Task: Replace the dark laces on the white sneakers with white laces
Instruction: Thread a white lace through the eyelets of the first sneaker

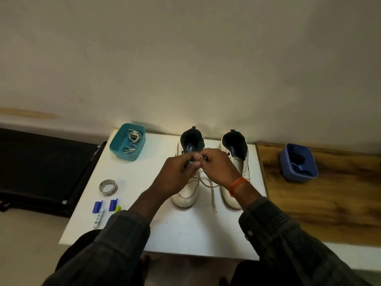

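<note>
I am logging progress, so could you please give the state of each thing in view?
Left sneaker: white lace partly threaded.
White lace: pinched by both hands, one end trailing.
Left hand: pinching lace.
Right hand: pinching lace.
Right sneaker: unlaced.
Teal tub: holds white laces.
Blue tub: holds dark laces.

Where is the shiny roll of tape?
In the head view, the roll of tape lies on the left side of the white table, nearer than the teal box, just beyond the markers.
</note>
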